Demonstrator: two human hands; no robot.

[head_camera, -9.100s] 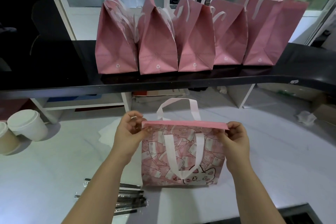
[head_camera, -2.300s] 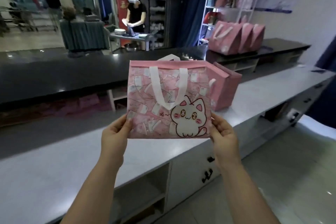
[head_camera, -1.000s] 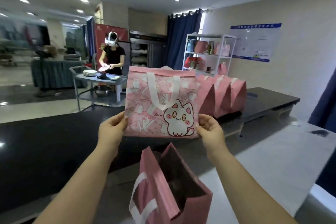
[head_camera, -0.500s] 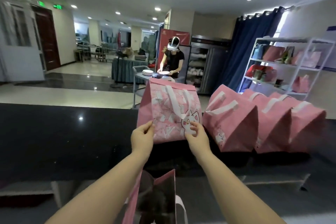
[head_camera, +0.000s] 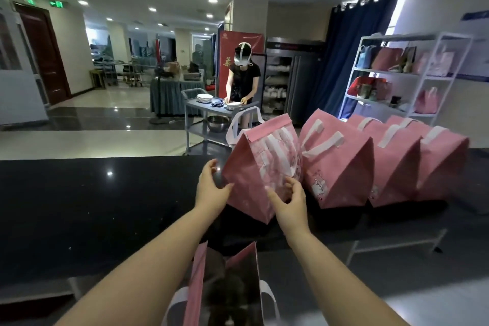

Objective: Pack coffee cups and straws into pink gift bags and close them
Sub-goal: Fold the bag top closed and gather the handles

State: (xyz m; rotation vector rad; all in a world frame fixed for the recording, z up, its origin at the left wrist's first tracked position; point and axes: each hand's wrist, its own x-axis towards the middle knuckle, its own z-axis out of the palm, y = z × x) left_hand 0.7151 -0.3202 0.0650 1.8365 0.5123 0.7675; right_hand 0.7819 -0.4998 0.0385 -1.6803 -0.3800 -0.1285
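Observation:
A closed pink gift bag (head_camera: pixel 254 174) with a folded top and white handles stands tilted on the black counter (head_camera: pixel 79 206), leaning toward the row of closed pink bags (head_camera: pixel 341 169) on its right. My left hand (head_camera: pixel 211 188) is at the bag's left side, fingers spread, only the thumb touching it. At the bag's lower front corner, my right hand (head_camera: pixel 288 198) has its fingers curled on the fabric. Below, between my forearms, another pink bag (head_camera: pixel 227 286) stands open on the lower white worktop. No cups or straws are in view.
Two more closed pink bags (head_camera: pixel 397 164) (head_camera: pixel 444 164) continue the row to the right. Beyond the counter a person (head_camera: pixel 243 79) works at a grey cart (head_camera: pixel 209 114) with plates. A white shelf unit (head_camera: pixel 397 74) holding bags stands at the right.
The bag has gone from held up in the air to standing on the black counter beside the row. My left hand has loosened and spread its fingers.

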